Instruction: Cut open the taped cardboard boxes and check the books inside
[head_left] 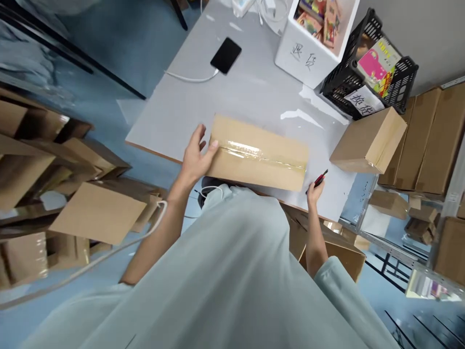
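Note:
A long cardboard box (259,167) with shiny clear tape along its top seam lies at the near edge of the grey table (261,97). At its left end is my left hand (198,155), fingers apart, the thumb touching the box's corner. Beyond the box's right end, my right hand (314,192) is closed around a small red and black cutter (320,179), its tip pointing up and away from me. The cutter does not touch the box.
A black phone (225,55) with a white cable lies on the table. At the back right stand a white foam box (303,58) and a black crate (337,89). Another cardboard box (363,140) sits at the right edge. Cartons (98,211) fill the left side.

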Action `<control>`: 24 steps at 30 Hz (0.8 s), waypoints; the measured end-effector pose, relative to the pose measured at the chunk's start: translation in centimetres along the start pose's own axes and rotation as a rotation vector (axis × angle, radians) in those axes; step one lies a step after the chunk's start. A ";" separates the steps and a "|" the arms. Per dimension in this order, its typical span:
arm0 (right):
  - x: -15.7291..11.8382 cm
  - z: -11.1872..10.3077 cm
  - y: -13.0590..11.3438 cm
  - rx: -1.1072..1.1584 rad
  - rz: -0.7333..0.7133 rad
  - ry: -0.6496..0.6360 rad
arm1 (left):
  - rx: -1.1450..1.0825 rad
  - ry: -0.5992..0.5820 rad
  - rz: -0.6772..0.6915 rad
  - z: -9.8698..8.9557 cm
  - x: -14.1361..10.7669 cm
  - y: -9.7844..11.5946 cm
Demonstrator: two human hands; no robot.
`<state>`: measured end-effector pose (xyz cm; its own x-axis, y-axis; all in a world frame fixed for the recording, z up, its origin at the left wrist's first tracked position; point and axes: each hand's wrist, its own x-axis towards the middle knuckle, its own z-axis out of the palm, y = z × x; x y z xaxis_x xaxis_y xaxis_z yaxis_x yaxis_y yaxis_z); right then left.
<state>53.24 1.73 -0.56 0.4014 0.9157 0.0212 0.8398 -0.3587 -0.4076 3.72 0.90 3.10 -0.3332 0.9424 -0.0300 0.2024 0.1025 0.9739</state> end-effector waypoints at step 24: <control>-3.8 -5.4 -34.8 -0.244 -1.059 -1.003 | -0.240 -0.335 0.091 -2.4 -0.1 -1.6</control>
<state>24.42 9.76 18.44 -0.7527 0.4680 -0.4631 0.6540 0.6130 -0.4433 1.20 -0.12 2.12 0.0018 0.9997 0.0261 -0.0161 -0.0261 0.9995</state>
